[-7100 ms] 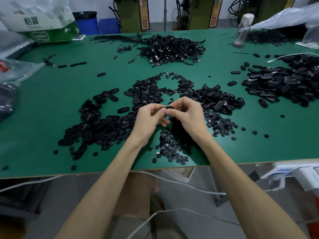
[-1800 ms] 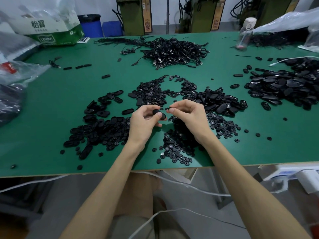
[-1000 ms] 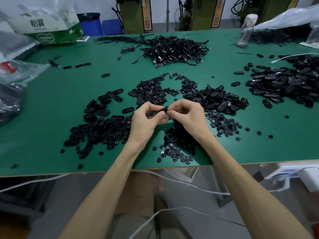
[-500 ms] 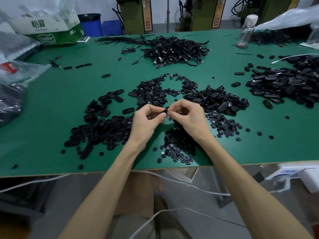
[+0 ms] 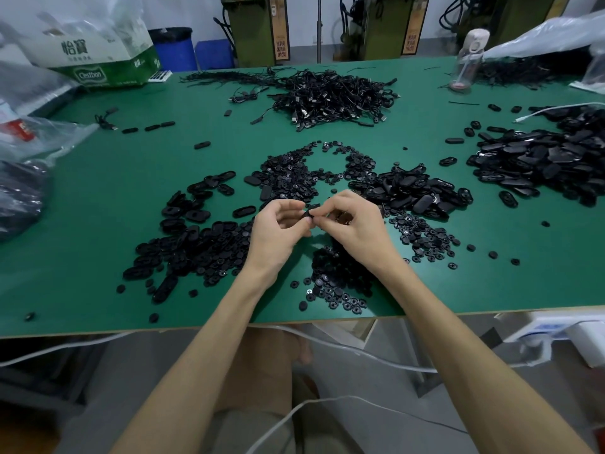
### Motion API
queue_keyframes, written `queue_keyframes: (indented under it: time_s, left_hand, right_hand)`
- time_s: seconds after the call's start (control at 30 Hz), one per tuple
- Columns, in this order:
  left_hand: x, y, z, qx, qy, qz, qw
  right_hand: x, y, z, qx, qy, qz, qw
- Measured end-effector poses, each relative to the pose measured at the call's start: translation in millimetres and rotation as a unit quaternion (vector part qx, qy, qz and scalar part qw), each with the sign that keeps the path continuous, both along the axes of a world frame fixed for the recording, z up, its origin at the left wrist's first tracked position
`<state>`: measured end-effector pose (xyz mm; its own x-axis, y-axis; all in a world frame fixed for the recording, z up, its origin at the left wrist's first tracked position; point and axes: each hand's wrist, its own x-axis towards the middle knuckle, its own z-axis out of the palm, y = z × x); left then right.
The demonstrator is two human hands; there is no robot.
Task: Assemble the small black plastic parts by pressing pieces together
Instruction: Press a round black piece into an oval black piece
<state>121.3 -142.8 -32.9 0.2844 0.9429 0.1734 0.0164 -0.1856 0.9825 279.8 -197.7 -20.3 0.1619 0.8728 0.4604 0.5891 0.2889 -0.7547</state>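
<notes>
On the left, my left hand [image 5: 278, 231] curls thumb and fingers round a small black part [image 5: 307, 215], held above the green table [image 5: 98, 191]; the part sits midway between the fingertips of both hands, neither hand nearer; my right hand [image 5: 357, 224] pinches its far side; I judge the press runs hand towards hand; its long axis I cannot tell.

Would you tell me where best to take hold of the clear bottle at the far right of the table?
Probably round the clear bottle at mid-body, below its white cap, coming from the near side: it stands upright on the green table, its round wall exposed there.
</notes>
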Motion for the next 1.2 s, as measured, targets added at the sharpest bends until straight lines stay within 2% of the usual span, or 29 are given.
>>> queue_keyframes:
  time_s: [0.17,0.3,0.57,0.93,1.2]
  left_hand:
    - [-0.8,0.2,1.5,-0.006,-0.008,0.015,1.0]
    - [-1.5,-1.1,2.9,0.001,0.002,-0.005,1.0]
    - [-2.1,-4.9,6.8,0.019,0.016,-0.032,0.999]
    - [0.8,-7.8,9.2,0.021,0.062,0.005,0.998]
    - [-1.6,-5.6,6.8,0.016,0.042,-0.006,0.999]
  right_hand:
    - [0.2,-0.1,0.4,-0.015,0.022,0.014,1.0]
    - [5.2,2.1,-0.3,-0.018,0.106,0.002,0.994]
    - [8.7,5.2,-6.4,-0.036,0.122,0.029,0.991]
    - [4.1,4.2,-6.0,-0.045,0.103,0.038,0.993]
    - [4.6,4.3,-6.0,-0.036,0.127,0.035,0.991]
